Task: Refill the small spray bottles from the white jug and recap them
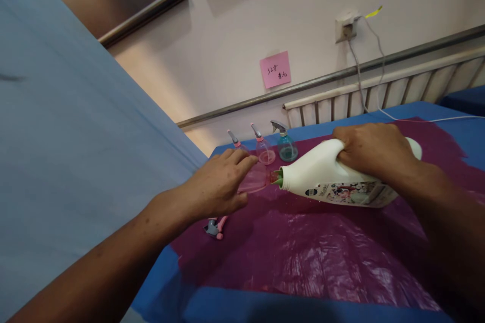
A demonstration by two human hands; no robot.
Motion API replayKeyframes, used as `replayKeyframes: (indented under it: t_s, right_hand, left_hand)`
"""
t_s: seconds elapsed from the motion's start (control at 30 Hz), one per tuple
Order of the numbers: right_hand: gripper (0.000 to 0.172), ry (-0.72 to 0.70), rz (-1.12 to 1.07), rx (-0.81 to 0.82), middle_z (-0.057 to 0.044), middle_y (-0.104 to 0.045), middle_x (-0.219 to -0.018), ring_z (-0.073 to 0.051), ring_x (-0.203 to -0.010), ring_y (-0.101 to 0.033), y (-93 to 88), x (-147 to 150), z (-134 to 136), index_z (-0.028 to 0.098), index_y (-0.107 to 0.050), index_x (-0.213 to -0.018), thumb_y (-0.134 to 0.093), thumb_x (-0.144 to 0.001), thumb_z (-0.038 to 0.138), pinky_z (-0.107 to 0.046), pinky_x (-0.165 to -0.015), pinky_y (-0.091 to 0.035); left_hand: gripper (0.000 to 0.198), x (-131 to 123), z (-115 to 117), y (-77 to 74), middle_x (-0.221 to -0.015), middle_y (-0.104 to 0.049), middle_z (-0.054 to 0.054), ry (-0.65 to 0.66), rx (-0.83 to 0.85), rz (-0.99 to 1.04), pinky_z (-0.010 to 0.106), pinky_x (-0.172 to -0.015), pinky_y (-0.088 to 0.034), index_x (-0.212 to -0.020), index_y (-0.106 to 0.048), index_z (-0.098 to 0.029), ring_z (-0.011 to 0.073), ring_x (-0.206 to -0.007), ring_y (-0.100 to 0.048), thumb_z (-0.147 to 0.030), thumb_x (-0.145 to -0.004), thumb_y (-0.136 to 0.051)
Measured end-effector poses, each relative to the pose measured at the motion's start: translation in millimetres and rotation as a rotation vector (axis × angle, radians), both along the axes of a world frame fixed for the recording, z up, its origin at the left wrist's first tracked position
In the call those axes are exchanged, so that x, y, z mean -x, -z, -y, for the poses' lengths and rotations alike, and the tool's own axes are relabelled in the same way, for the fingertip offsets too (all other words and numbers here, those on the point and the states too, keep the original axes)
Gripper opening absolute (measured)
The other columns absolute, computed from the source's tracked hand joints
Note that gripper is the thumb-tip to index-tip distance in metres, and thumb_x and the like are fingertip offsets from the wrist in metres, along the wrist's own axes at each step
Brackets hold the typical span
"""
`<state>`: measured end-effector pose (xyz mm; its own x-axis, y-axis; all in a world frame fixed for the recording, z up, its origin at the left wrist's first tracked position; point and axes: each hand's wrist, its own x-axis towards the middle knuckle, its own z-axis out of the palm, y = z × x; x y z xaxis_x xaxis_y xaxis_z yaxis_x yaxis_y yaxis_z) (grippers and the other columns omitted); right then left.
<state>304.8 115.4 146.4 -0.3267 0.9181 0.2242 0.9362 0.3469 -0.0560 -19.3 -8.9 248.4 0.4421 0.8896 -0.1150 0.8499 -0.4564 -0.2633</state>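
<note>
Gripping a jug, right fingers curl closed; left fingers (partly hidden) seemingly clasp a bottle.

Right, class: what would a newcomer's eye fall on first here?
Probably the large white jug, tipped in the right hand, its mouth facing a pink bottle in the left hand. Beneath them spreads a shiny purple sheet; a pink note sticks to the wall above.
</note>
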Motion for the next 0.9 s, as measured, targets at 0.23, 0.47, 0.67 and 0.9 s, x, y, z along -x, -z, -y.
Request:
replayKeyframes:
  t_s: [0.23,0.47,0.67,0.9]
  right_hand:
    - [0.029,-0.005,0.004,0.003,-0.014,-0.082,-0.095,-0.03,-0.08,-0.07,-0.9,0,2,0.025,-0.079,-0.11,-0.055,-0.097,0.034,-0.036,-0.067,-0.03]
    - [0.029,-0.007,0.005,0.009,-0.015,-0.081,-0.097,-0.025,-0.077,-0.064,-3.9,1,5,0.023,-0.076,-0.109,-0.051,-0.098,0.032,-0.037,-0.067,-0.022]
    - [0.03,-0.016,0.009,0.022,-0.017,-0.082,-0.099,-0.027,-0.078,-0.065,-5.6,1,5,0.022,-0.076,-0.109,-0.051,-0.097,0.032,-0.037,-0.067,-0.023]
    - [0.029,-0.012,0.005,-0.006,-0.015,-0.082,-0.098,-0.026,-0.078,-0.066,-3.1,0,5,0.022,-0.077,-0.108,-0.051,-0.098,0.031,-0.037,-0.067,-0.023]
  left_hand:
    - [0.077,-5,-4,-3.4,-0.156,-0.064,0.02,0.009,0.004,-0.028,0.057,-0.111,-0.055,-0.159,-0.055,-0.021,0.0426,-0.141,-0.062,-0.024,-0.084,-0.07]
    - [0.077,-9,-7,-6.9,-0.15,-0.068,0.019,0.03,-0.005,-0.051,0.055,-0.107,-0.055,-0.157,-0.057,-0.021,0.0418,-0.134,-0.064,-0.023,-0.081,-0.068]
    - [0.077,-16,-8,-9.9,-0.145,-0.069,0.019,0.022,-0.005,-0.133,0.053,-0.103,-0.055,-0.157,-0.058,-0.019,0.041,-0.129,-0.065,-0.02,-0.081,-0.066]
    - [0.075,-22,-13,-10.8,-0.14,-0.069,0.017,0.056,-0.015,-0.146,0.054,-0.103,-0.053,-0.154,-0.06,-0.021,0.0404,-0.124,-0.065,-0.02,-0.08,-0.066]
